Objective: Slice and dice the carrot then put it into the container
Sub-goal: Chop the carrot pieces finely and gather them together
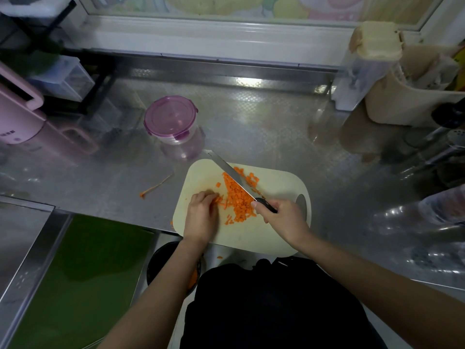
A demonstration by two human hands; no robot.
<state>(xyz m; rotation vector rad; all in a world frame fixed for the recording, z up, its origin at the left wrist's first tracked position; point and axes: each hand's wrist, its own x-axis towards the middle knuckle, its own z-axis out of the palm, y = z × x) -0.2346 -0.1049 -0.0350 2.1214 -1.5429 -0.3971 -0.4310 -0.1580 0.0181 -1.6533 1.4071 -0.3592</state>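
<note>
1. Left fingers [209, 195]: I'm curling them down in a claw on the last few carrot strips [221, 200], pinning them to the board. The tips are hidden, so I can't tell how tightly.
2. Right fingers [254, 204]: I'm wrapping them around the black handle of the knife [232, 173], with the thumb riding forward near the blade heel.
3. Left hand [201, 216] is sitting at 9 o'clock of the diced carrot [239, 199]; right hand [283, 219] is at 4 o'clock of it.
4. The blade is lying diagonally across the pile, tip pointing to 11 o'clock, edge down among the cubes.
5. The pile is sitting mid cutting board [273, 235], with a few loose cubes at 1 o'clock, past the blade.
6. Judging the step: dicing is nearly done, with only those strips left.
7. To do it well, I'm thinking: tuck the fingertips behind the knuckles, bring the blade to the strips at 9 o'clock, and cut crosswise in short, even strokes.
8. The container [171, 119] is standing at 11 o'clock of the board on the steel counter [264, 127], purple lid on and no carrot visible inside. It needs opening before the transfer.
9. A stray peel [156, 185] is lying at 9 o'clock, off the board.
</note>
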